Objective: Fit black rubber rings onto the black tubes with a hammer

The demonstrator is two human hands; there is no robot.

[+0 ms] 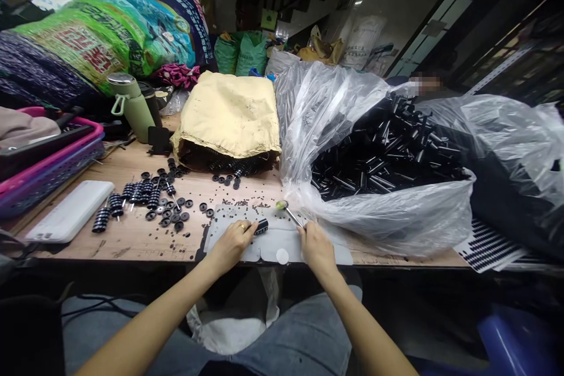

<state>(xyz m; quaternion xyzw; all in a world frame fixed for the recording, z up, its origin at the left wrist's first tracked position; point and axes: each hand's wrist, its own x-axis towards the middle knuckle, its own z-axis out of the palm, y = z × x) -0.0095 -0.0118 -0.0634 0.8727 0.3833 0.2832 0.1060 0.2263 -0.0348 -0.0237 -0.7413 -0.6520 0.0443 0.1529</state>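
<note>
The left hand (233, 244) is curled round a short black cylinder (261, 227), pinching it between thumb and fingers so that one end juts out toward the right; the other end is hidden in the grasp. Holding it near one end probably steadies the piece while leaving the rest exposed. The right hand (316, 248) is wrapped about the handle of a hammer-like tool (292, 215), whose yellow-green head points up and away to the left. Gripping it well back from the head likely gives room to swing and keeps the fingers clear.

Both hands work over a pale mat (275, 238) at the near edge of the worktop (127, 247), perhaps laid there to protect the surface. The cylinder is above the mat, apart from the tool's head. A white disc (282, 256) lies on the mat between the wrists; its use cannot be told.

To the right, a clear plastic bag (396, 220) spills wide around many black tubes (388, 155), seemingly turned down for easy reach. Ringed black rollers (136, 191) and loose black discs (165, 222) lie to the left, presumably kept aside to leave the mat uncluttered.
</note>
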